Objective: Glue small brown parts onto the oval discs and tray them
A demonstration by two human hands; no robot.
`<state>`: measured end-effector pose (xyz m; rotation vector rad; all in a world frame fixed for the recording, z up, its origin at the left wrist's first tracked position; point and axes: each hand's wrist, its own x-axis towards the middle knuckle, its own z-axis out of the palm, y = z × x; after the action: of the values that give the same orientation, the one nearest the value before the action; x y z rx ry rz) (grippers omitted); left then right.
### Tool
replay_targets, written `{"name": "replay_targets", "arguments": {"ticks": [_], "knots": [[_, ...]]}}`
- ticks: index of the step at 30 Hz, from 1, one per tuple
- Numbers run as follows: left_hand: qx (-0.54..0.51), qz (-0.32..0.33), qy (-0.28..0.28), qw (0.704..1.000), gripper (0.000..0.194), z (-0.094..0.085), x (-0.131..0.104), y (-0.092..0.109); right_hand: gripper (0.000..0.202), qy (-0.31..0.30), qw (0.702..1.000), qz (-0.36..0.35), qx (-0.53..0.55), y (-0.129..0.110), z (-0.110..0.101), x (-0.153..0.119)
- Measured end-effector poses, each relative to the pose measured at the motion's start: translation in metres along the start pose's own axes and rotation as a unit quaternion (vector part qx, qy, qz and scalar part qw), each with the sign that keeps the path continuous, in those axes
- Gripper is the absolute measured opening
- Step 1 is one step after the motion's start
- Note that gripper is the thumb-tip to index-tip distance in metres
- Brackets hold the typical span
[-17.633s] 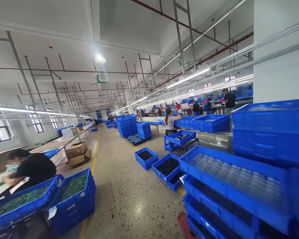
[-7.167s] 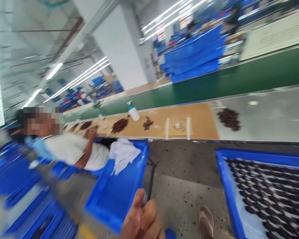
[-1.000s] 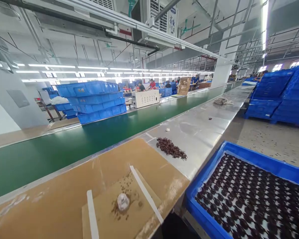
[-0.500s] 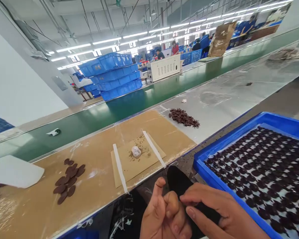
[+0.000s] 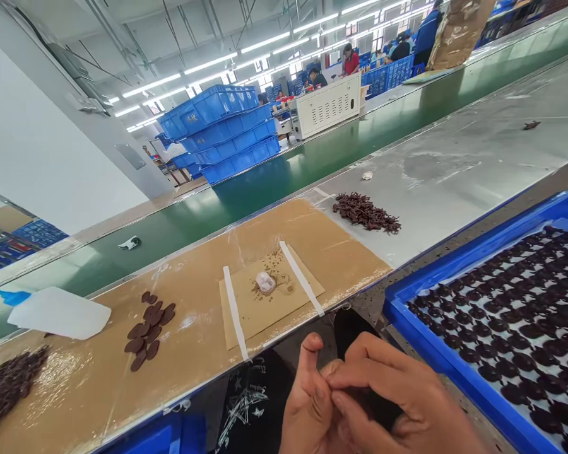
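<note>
Low in the view, my left hand (image 5: 307, 403) is turned up, one digit raised and the others curled. Over it comes my right hand (image 5: 392, 391), thumb and forefinger pinched together against the left fingertips. Anything between the fingers is hidden or too small to make out. Beyond the hands, a cardboard piece (image 5: 246, 315) is fixed to the bench by two white strips, with a whitish lump (image 5: 266, 282) and brown crumbs on it. Flat dark brown discs (image 5: 146, 331) lie in a loose heap to the left.
A blue tray (image 5: 397, 309) with rows of dark brown pieces stands at right. Dark shreds lie in a pile (image 5: 366, 213) on the grey bench and another pile (image 5: 9, 391) at left, near a white squeeze bottle (image 5: 66, 312). Behind runs a green belt (image 5: 184, 227); blue crates (image 5: 218, 135) stand beyond.
My right hand has moved in onto the left fingertips, its pinch closing against them. The camera has turned left and slightly down, bringing more of the left pile and bottle into view.
</note>
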<state>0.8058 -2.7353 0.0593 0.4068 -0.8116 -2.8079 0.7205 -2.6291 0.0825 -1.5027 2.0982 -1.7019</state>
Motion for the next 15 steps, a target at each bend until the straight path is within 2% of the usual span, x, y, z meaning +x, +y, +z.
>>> {"name": "replay_targets", "arguments": {"ticks": [6, 10, 13, 15], "knots": [[0.038, 0.000, 0.080, 0.996, 0.044, -0.004, 0.004, -0.004, 0.020, 0.031, 0.996, -0.056, -0.061, 0.013, 0.005, 0.003], [0.058, -0.013, 0.108, 0.992, 0.056, -0.008, 0.009, -0.008, 0.025, 0.029, 0.996, -0.027, -0.078, 0.013, 0.009, 0.002], [0.076, -0.018, 0.068, 0.995, 0.049, -0.004, 0.015, -0.009, 0.025, 0.013, 0.999, -0.006, -0.049, 0.016, 0.004, 0.000], [0.182, -0.049, 0.013, 0.982, 0.046, 0.001, 0.014, 0.001, 0.026, 0.015, 0.998, -0.046, -0.041, 0.023, 0.000, -0.003]]}}
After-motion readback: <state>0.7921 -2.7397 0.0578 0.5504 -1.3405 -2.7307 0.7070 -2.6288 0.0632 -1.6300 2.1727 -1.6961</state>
